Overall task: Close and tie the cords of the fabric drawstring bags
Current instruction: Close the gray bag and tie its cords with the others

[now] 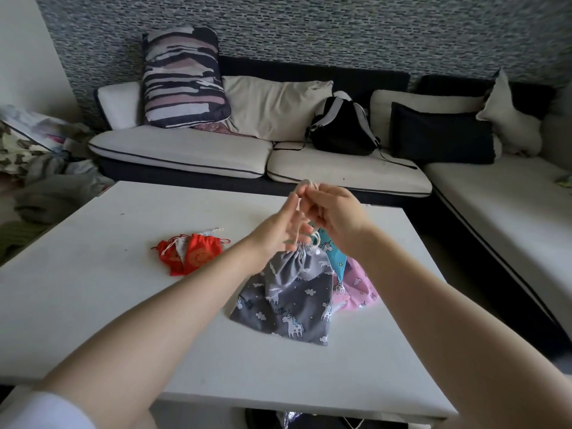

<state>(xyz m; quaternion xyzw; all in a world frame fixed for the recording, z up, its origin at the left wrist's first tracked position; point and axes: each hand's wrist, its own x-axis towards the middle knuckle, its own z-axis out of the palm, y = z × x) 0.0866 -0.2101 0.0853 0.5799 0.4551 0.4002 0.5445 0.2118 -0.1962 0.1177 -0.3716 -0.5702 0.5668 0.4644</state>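
A grey drawstring bag with white unicorns [291, 301] lies on the white table [108, 289], its mouth gathered tight. Its cream cords [299, 224] rise from the mouth to my hands. My right hand [332, 212] pinches a loop of the cord at the top. My left hand [284, 230] is just beside it, its fingers around the cords lower down. A teal bag [332, 253] and a pink unicorn bag [356, 286] lie partly under the grey one on its right. Two small red bags [188, 253] with tied cords lie to the left.
Behind the table stands a white and dark corner sofa [192, 150] with cushions and a black backpack [342, 128]. Clothes are heaped on the floor at the left [46, 168]. Something dark sits under the table's near edge [309, 421].
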